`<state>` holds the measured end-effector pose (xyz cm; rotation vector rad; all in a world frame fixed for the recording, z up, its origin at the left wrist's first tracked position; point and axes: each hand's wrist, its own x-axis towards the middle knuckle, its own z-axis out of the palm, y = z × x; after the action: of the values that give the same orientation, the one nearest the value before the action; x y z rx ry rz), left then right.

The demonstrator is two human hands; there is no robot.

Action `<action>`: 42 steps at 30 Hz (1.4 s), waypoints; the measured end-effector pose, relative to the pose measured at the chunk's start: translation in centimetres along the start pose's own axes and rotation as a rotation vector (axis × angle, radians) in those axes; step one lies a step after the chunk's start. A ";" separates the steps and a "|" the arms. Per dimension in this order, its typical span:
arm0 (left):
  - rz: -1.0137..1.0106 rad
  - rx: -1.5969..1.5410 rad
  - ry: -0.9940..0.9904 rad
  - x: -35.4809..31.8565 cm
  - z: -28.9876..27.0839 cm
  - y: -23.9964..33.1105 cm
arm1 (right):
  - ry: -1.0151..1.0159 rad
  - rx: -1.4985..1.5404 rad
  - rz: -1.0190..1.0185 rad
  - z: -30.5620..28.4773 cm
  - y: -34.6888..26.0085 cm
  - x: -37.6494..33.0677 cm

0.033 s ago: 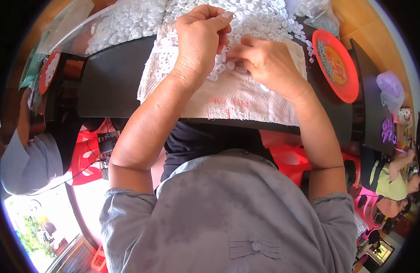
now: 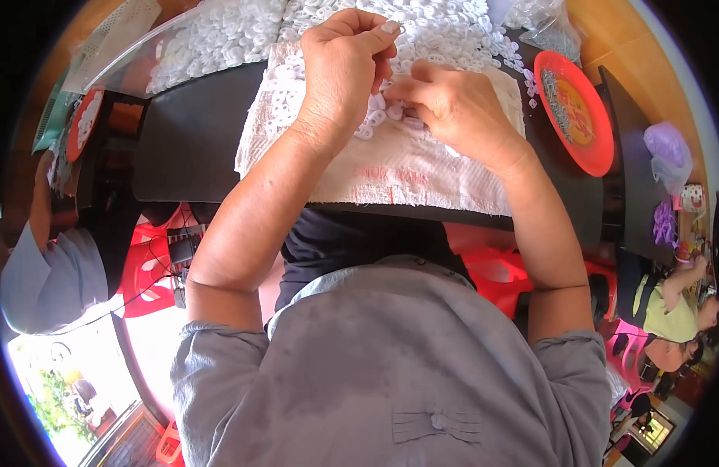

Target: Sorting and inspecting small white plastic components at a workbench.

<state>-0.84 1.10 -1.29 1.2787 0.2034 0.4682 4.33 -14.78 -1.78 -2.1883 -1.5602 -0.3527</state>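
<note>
"Hands?"
"Left hand (image 2: 342,66) pinched, on what I can't tell; right hand (image 2: 459,103) half-curled over white plastic pieces (image 2: 394,112) on the towel (image 2: 453,177), grip hidden."
"Room?"
"Black desk (image 2: 194,138) shows left of it, along the near edge."

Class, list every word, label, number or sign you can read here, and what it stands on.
Cloth: red printing, too faint and blurred to read surely.
Plate: red marking on its yellow middle, too unclear to read.
White pieces: no lettering to be made out.
Nothing else is legible.
</note>
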 end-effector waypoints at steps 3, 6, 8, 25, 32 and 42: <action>0.018 0.015 0.005 -0.1 0.0 0.1 | -0.020 -0.022 0.007 0.1 0.3 0.0; 0.037 0.001 0.001 0.1 0.0 -0.1 | -0.003 -0.115 0.027 0.0 1.3 0.0; 0.047 -0.004 0.003 0.2 0.0 -0.2 | 0.026 -0.206 0.031 -0.6 1.8 -0.2; 0.048 0.014 -0.011 0.0 0.0 -0.2 | -0.239 0.108 0.030 -1.7 0.5 -0.6; 0.002 0.052 -0.080 -0.9 0.7 0.8 | -0.117 0.303 0.207 -2.4 1.9 -0.6; -0.046 0.115 -0.146 -1.6 1.5 0.7 | 0.175 0.881 0.644 -3.8 1.6 0.2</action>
<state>-1.83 -0.79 -0.32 1.4123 0.1382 0.3265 6.02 -16.90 1.29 -1.7252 -0.6328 0.2945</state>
